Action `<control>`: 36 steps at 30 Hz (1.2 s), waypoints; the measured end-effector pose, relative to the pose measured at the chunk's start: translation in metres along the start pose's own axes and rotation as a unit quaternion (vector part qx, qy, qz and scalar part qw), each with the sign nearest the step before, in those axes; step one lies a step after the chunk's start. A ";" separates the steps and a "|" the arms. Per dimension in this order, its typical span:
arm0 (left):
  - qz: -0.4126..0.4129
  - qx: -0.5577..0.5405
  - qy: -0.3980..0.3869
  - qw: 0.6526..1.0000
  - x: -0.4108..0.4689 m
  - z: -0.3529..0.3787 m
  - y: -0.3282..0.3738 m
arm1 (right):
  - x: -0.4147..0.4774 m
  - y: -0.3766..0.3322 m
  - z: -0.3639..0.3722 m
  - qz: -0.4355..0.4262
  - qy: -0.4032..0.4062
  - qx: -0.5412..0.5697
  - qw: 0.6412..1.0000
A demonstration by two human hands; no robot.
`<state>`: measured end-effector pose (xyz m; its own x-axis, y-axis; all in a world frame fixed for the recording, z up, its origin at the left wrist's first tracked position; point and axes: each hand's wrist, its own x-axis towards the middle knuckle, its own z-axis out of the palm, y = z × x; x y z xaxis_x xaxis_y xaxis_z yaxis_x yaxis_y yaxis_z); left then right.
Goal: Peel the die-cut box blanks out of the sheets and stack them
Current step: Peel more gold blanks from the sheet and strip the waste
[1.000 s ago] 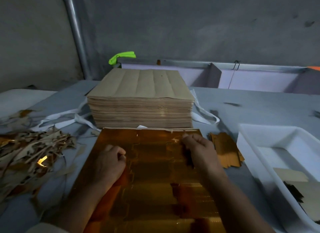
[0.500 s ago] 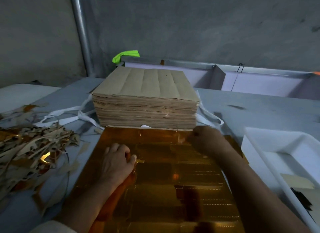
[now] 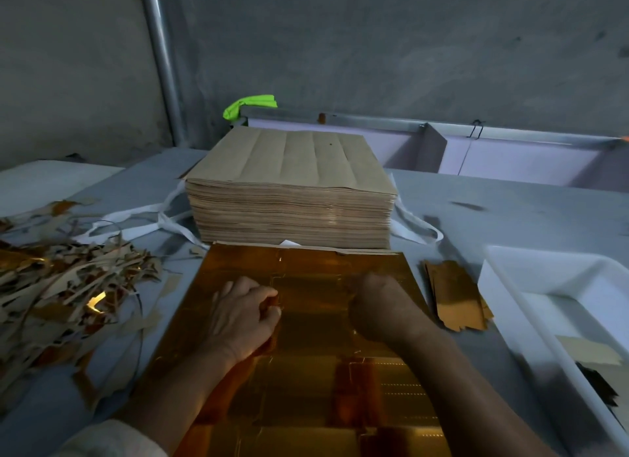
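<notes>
So the grey bench (image 3: 510,218) carries everything. Biggest thing on it is the tall stack of brown sheets (image 3: 292,184) at the far centre, with white strapping (image 3: 136,218) trailing out from under it on both sides. Right in front of that, on the near side, lies the gold sheet (image 3: 306,381), shiny side up and flat on the bench, its far edge just beside the foot of the stack. You can see the die-cut lines running across it.

Off to the left there's a messy scrap pile (image 3: 61,286) of brown and gold trimmings. On the right sits a white tray (image 3: 503,286) with a few paper bits in it. Between the tray and the gold sheet is a small pile of gold blanks (image 3: 456,296), lying flat.

Now the hands, both on the far half of the gold sheet. Your left grip (image 3: 241,320) is curled tight, thumb and fingers pinching a bit of the foil along a cut line. Your right grip (image 3: 381,307) is balled up knuckles-out and resting on the sheet; the fingers are hidden, so I can't tell if it's got hold of anything.
</notes>
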<state>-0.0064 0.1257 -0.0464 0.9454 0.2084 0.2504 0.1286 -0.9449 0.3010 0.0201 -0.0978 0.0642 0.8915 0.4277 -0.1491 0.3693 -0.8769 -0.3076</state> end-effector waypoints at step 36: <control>0.003 -0.201 0.193 0.960 -0.012 -0.019 0.010 | 0.000 -0.004 0.051 -0.065 -0.015 0.176 0.982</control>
<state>-0.0224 0.1183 -0.0285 0.7545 0.3543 0.5525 -0.0763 -0.7887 0.6100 0.0051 -0.0829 0.0177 0.8322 0.5427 -0.1135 0.3615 -0.6862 -0.6312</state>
